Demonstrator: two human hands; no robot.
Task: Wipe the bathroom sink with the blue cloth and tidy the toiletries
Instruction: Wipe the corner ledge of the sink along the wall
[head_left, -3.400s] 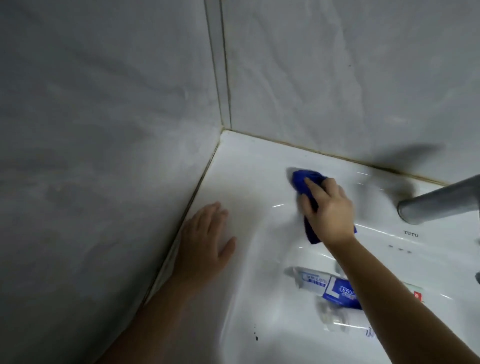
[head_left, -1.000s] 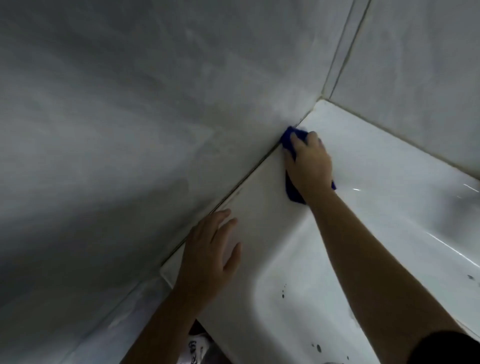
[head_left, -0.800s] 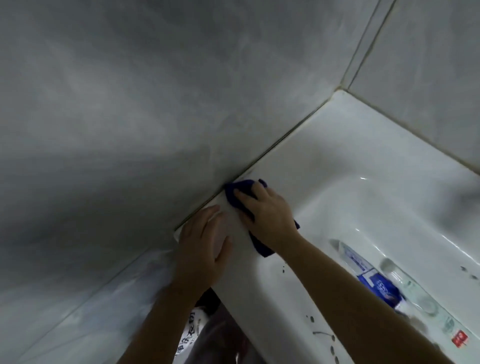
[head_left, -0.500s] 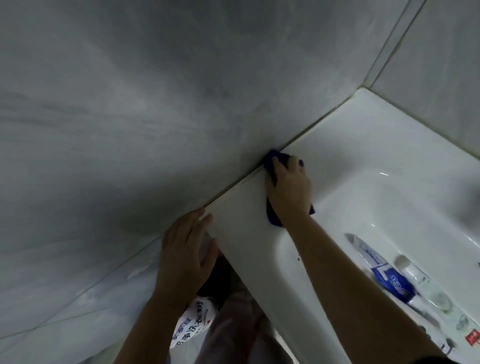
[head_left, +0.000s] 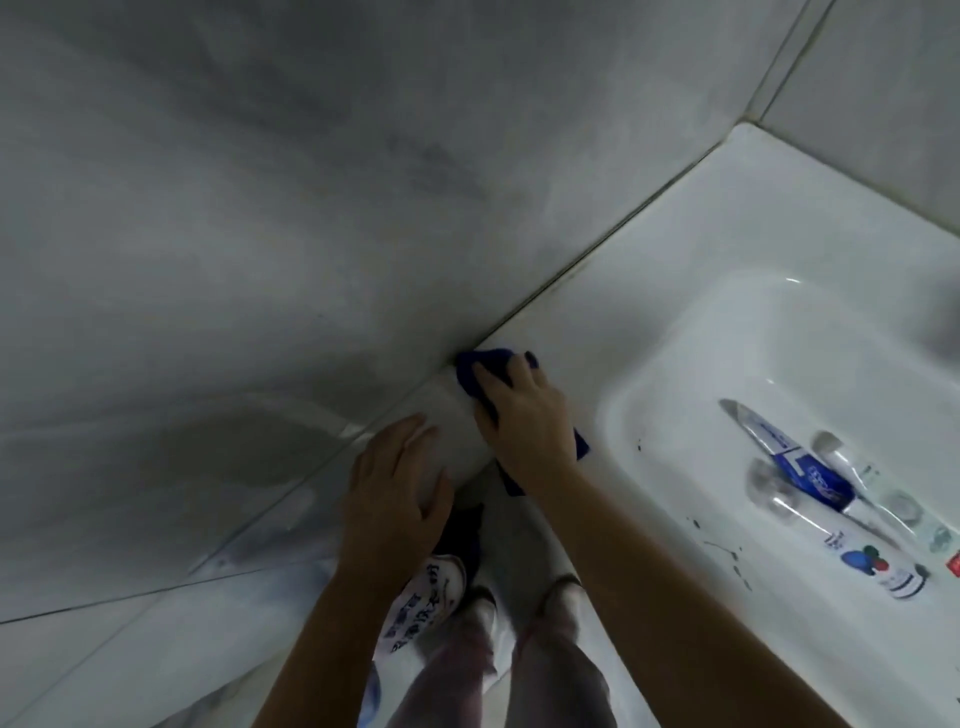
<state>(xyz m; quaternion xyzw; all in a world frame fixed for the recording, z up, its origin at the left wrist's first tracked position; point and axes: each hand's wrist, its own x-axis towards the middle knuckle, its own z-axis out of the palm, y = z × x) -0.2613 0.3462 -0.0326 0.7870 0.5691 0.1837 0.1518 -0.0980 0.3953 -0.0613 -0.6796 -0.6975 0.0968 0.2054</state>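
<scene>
My right hand (head_left: 524, 421) presses the blue cloth (head_left: 480, 366) flat on the white sink's left rim (head_left: 597, 332), near its front corner and against the wall joint. Most of the cloth is hidden under the palm. My left hand (head_left: 395, 493) lies flat with fingers spread on the sink's front left corner, just beside the right hand, holding nothing. Down in the basin lie a blue and white toothpaste tube (head_left: 795, 462), a clear toothbrush (head_left: 779, 493) and a small tube (head_left: 878, 566), side by side.
Grey marbled wall tiles (head_left: 260, 234) close in on the left and behind the sink. Dark specks (head_left: 722, 551) dot the basin's near slope. Below the sink are my legs and shoes (head_left: 519, 613) and a white printed bag (head_left: 421, 603) on the floor.
My right hand has slid the cloth along the left rim from the back toward the front corner. My left hand has shifted toward the front corner. The view has tilted down to the floor.
</scene>
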